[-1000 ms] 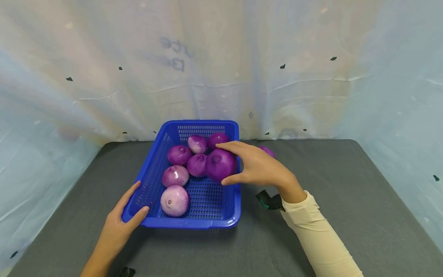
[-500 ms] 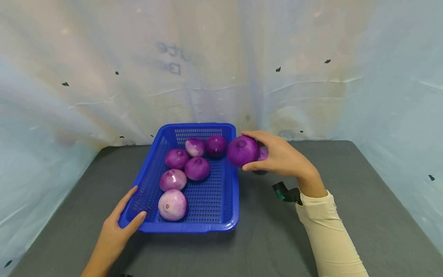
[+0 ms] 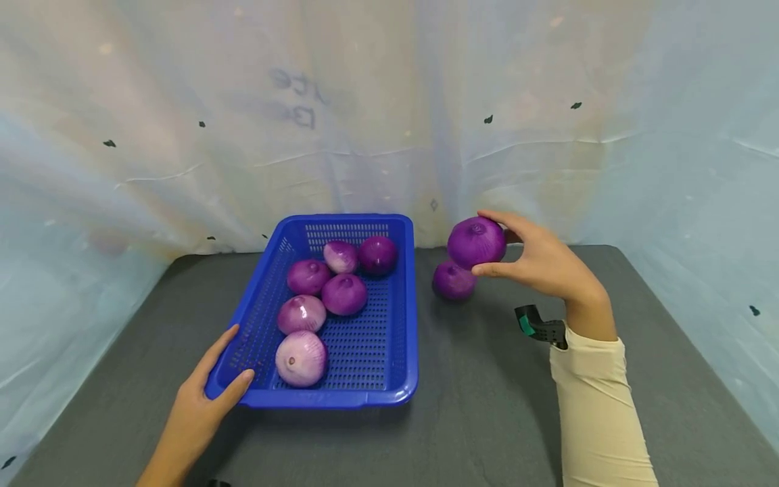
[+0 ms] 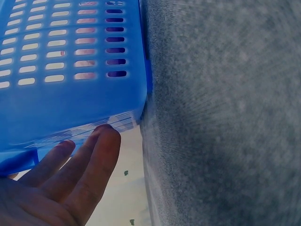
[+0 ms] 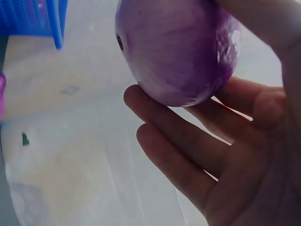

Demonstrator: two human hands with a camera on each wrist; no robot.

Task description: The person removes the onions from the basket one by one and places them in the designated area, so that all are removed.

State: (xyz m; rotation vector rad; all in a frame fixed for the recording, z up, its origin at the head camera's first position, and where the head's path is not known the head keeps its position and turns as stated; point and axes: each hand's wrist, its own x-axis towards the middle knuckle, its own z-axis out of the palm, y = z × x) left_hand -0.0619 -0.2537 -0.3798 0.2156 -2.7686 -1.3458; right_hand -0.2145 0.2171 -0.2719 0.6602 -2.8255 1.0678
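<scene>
A blue slotted basket (image 3: pixel 402 325) stands on the grey table and holds several purple onions (image 3: pixel 344 293). My left hand (image 3: pixel 209 390) rests flat against its near left corner, fingers (image 4: pixel 89 162) straight on the blue wall (image 4: pixel 70 94). To the right of the basket my right hand (image 3: pixel 535 260) holds a dark purple onion (image 3: pixel 476 242) in the air, fingers and thumb curled round it (image 5: pixel 176 52). Another purple onion (image 3: pixel 453 281) lies on the table just below the held one.
The grey table (image 3: pixel 475 412) stretches to the right and front of the basket. A pale plastic sheet (image 3: pixel 389 115) hangs behind and at both sides. A black and green strap (image 3: pixel 538 326) sits on my right wrist.
My right hand lifted the dark onion out of the basket and carried it right, over the rim, above the onion on the table. The left hand stayed on the basket corner.
</scene>
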